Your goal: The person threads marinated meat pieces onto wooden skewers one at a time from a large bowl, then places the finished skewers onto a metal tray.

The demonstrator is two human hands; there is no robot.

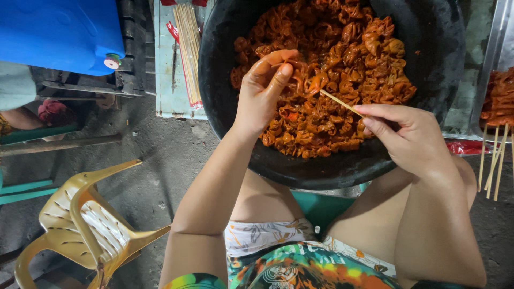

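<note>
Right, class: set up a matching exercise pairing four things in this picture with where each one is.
Things:
1. bamboo stick
2. yellow plastic chair
3. blue container
4. marinated meat

Places:
A. top left corner
B. inside the black basin
C. pinched in the right hand
D. tipped over on the ground, lower left

Pairs: 1-C, 2-D, 3-A, 4-B

Floor (pixel 160 155): bare grey concrete, stained, gritty. Yellow plastic chair (pixel 85 225) tipped over at 8 o'clock. Blue plastic container (pixel 59 32) at 10 o'clock, on dark crate (pixel 131 48). Pale green wooden board (pixel 168 80) at 11 o'clock. Green bench edge (pixel 24 190) at 9 o'clock. Metal tray rim (pixel 495 37) at 2 o'clock. Light even, artificial-looking, soft shadows.
</note>
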